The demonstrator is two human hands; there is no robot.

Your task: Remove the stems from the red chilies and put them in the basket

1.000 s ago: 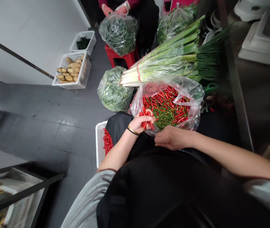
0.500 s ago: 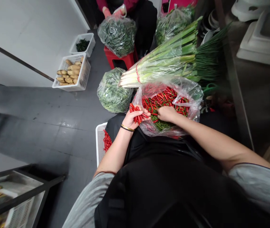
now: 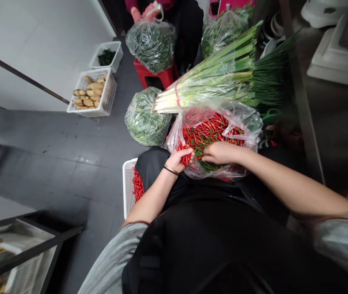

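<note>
Red chillies [image 3: 184, 153] fill my left hand [image 3: 178, 158], its fingers and thumb closed around them at the left rim of a clear plastic bag [image 3: 247, 116]. Inside the bag lies a heap of red chillies with green stems [image 3: 210, 128]. My right hand [image 3: 218, 153] is over the front of the heap, fingertips pinched together above green stems [image 3: 209, 166]; what they hold, if anything, is too small to make out. By my left forearm, a white basket [image 3: 127, 183] on the floor contains loose red chillies [image 3: 137, 185], partly hidden by my knee.
A bundle of leeks [image 3: 204, 87] lies just beyond the bag. Bagged greens [image 3: 148, 116] sit to its left. Another person's gloved hands [image 3: 146, 13] hold a bag of greens [image 3: 154, 45] on a red stool [image 3: 154, 79]. A basket of brown root vegetables [image 3: 92, 96] stands by the wall.
My left hand has shifted right and slightly down, closer to my right hand, with the chillies still in it. My right hand stays over the heap, turned a little.
</note>
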